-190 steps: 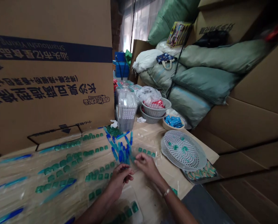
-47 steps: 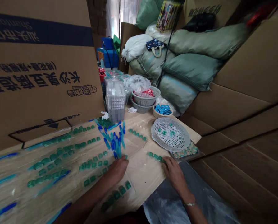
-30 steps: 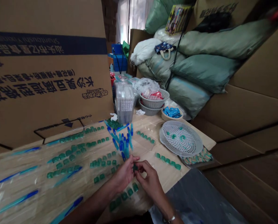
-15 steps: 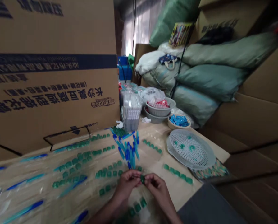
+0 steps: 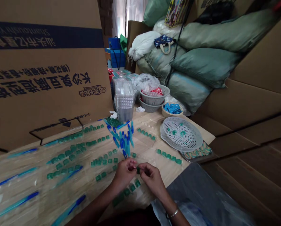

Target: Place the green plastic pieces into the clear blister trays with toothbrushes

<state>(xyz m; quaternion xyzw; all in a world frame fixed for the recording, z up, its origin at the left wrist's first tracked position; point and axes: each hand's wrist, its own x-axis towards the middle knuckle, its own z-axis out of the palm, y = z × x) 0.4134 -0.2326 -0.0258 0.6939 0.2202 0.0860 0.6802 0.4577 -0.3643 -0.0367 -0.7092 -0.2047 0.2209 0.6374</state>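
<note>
Left hand [image 5: 124,172] and right hand [image 5: 152,179], fingers closed together, pinching a small green plastic piece [image 5: 138,169] between them above a clear plastic sheet [image 5: 20,185]. Rows of matching green pieces [image 5: 102,161] and blue-tipped teal sticks [image 5: 122,144] lie just beyond the hands; a perforated grey plastic tray [image 5: 181,134] sits to the right.
</note>
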